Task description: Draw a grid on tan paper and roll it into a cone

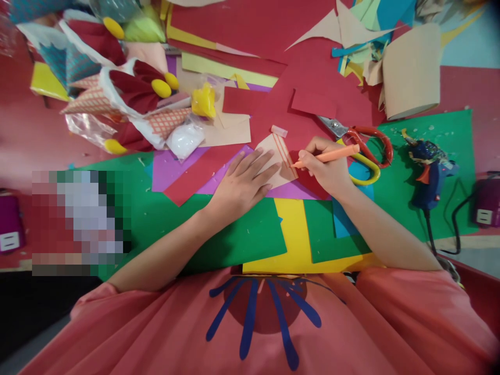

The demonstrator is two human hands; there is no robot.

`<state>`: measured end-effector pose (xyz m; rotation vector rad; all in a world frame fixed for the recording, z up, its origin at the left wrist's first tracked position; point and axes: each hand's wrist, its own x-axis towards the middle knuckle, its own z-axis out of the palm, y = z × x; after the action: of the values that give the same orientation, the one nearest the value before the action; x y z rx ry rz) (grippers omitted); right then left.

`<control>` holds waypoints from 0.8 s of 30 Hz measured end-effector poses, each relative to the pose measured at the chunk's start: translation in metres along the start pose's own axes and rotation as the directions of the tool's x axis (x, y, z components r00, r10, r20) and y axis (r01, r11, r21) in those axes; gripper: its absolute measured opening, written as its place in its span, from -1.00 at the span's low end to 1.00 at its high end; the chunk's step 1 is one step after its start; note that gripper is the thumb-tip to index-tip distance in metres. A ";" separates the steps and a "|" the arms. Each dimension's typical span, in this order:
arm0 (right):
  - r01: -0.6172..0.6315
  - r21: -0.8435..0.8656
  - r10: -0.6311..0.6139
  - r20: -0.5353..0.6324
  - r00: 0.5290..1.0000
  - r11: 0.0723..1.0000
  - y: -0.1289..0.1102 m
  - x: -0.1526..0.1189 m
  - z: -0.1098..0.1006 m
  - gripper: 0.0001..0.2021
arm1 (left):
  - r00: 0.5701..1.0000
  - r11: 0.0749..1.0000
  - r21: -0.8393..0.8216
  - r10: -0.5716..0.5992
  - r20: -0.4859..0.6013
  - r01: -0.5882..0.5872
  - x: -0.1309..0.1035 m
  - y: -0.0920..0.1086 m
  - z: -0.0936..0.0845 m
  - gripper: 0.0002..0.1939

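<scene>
Nearest the person's shirt (175,323), a yellow sheet (292,224) and a green sheet (242,234) lie overlapped along the desk (23,130) edge, perhaps as a work mat. Beyond them the left hand (248,179) rests flat, fingers loosely spread, gripping nothing but covering part of a pale card (284,176) — probably pinning it against sliding. The right hand (330,169) is closed in a writing pinch around an orange marker (336,155), its tip at the card's striped right edge; that low grip likely gives finer control. The card lies between the hands, over red and purple paper, bearing orange lines. The marker's cap (279,131) sits just past its top, seemingly within easy reach.

Farther right, scissors (351,134) lie with handles toward the right arm, apparently convenient for picking up. A glue gun (427,182) lies well apart from the card — perhaps for safety. Farther off are checked cones (91,99), bagged yellow stuff (203,100) and a beige paper tube (412,73).
</scene>
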<state>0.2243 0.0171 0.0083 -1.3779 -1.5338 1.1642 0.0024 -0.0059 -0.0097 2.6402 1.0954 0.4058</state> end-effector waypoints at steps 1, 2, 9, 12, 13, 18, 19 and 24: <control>0.005 -0.009 -0.005 0.004 1.000 1.000 0.001 0.000 0.000 -0.71 | 1.000 1.000 -0.003 0.005 -0.007 -0.005 0.000 0.000 0.000 -0.59; 0.013 -0.017 -0.013 0.008 1.000 1.000 0.001 0.000 0.000 -0.71 | 1.000 1.000 -0.005 0.010 -0.014 -0.010 0.000 0.000 0.001 -0.60; 0.025 -0.030 -0.023 0.050 0.998 0.999 0.000 -0.001 0.000 -0.71 | 0.999 1.000 -0.013 0.019 -0.032 -0.019 -0.001 -0.002 0.004 -0.61; 0.020 -0.040 -0.018 0.056 0.998 0.999 -0.001 -0.001 0.000 -0.71 | 0.999 1.000 -0.011 0.018 -0.041 -0.018 -0.001 -0.002 0.004 -0.61; 0.025 -0.042 -0.022 0.059 0.998 0.999 -0.001 -0.001 0.000 -0.71 | 0.999 1.000 -0.011 0.015 -0.037 -0.015 -0.001 -0.002 0.004 -0.62; 0.020 -0.023 -0.019 0.072 0.997 1.000 -0.002 0.000 0.001 -0.73 | 1.000 1.000 -0.023 0.012 -0.008 -0.013 -0.001 -0.002 0.003 -0.62; 0.003 -0.008 -0.003 0.067 0.998 1.000 -0.003 0.001 0.001 -0.73 | 1.000 1.000 -0.027 0.013 -0.007 -0.013 -0.001 -0.002 0.003 -0.62; -0.020 0.041 0.019 0.038 0.999 0.999 -0.002 0.001 0.001 -0.73 | 1.000 1.000 -0.009 0.005 -0.006 -0.005 -0.001 -0.002 0.004 -0.62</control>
<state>0.2228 0.0177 0.0099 -1.3530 -1.5170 1.2338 0.0014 -0.0057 -0.0140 2.6361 1.0859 0.4189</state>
